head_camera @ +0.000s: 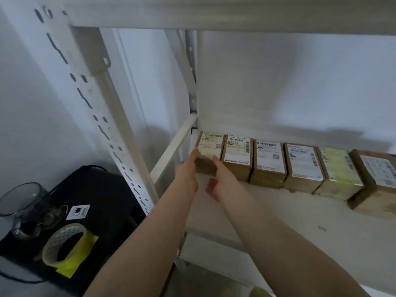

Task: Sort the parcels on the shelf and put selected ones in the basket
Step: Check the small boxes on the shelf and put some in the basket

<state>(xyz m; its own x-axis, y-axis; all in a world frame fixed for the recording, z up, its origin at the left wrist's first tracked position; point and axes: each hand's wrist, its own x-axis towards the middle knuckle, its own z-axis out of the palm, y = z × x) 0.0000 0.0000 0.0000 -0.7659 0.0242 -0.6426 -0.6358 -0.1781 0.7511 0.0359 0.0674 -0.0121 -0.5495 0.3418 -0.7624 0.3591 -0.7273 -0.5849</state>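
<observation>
Several brown cardboard parcels with white shipping labels stand in a row at the back of a white shelf (278, 215). The leftmost parcel (211, 146) sits at the row's left end. My left hand (188, 170) rests flat against its left side. My right hand (218, 179) reaches its front right corner, fingers apart and touching the box. Neither hand has closed around it. To its right stand the second parcel (236, 154) and a third parcel (269, 161). No basket is in view.
A white perforated shelf post (102, 116) rises at the left, and an upper shelf beam (214, 18) spans the top. Left of the rack, a black box (102, 202) carries a tape roll (64, 245) and a glass jar (25, 209).
</observation>
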